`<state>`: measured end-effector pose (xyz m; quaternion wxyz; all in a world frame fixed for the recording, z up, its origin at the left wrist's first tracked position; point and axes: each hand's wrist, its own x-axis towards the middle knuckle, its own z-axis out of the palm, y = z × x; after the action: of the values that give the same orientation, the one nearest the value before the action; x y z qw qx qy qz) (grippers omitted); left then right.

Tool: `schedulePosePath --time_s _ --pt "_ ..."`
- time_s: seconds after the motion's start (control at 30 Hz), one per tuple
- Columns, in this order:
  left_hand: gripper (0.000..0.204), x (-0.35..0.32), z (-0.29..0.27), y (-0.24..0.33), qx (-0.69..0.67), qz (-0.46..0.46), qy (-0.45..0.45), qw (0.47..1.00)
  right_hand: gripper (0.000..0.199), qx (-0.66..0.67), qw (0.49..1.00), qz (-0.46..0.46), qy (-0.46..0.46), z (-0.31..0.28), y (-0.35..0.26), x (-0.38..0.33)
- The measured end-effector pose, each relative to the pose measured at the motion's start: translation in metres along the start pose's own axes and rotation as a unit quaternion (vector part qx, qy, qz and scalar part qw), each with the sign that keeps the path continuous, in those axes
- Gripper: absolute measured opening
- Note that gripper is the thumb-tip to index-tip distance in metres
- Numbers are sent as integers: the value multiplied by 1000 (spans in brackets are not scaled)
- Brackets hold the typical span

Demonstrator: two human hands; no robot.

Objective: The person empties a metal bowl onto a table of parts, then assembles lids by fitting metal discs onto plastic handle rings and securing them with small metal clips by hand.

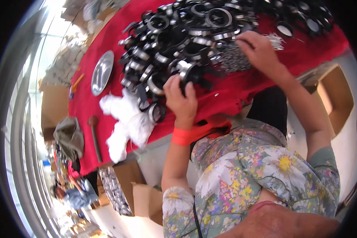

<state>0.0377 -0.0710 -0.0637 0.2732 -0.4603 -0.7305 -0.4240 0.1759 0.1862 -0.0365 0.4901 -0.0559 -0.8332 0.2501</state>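
My left hand [180,99], a red-orange band round its wrist, has its fingers curled about a black part with a silver band [191,72] at the near edge of a big heap of such parts [194,43]. The far side of its grip is hidden. My right hand [260,52] is over the right end of the heap, beside a pile of small grey metal pieces [234,59]. Its fingers are bent with thumb and forefinger close together. Anything between those fingertips is too small to make out.
A red cloth [83,119] covers the table. At left are a shiny oval metal dish [102,73], white bundled plastic [131,119] and a hammer [94,137]. Open cardboard boxes [335,99] stand at right and below left. Another person [77,194] is far off at lower left.
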Motion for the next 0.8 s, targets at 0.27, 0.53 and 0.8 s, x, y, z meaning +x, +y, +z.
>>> schedulePosePath --time_s 0.27,0.53,0.8 --pt "33 -1 -2 7 33 8 -9 999 16 -42 990 -82 105 9 14 -21" --pt "26 9 9 22 126 75 12 989 17 -8 993 -59 105 2 13 -24" --pt "18 45 10 26 136 65 5 989 20 -182 974 -12 130 -59 39 -20"
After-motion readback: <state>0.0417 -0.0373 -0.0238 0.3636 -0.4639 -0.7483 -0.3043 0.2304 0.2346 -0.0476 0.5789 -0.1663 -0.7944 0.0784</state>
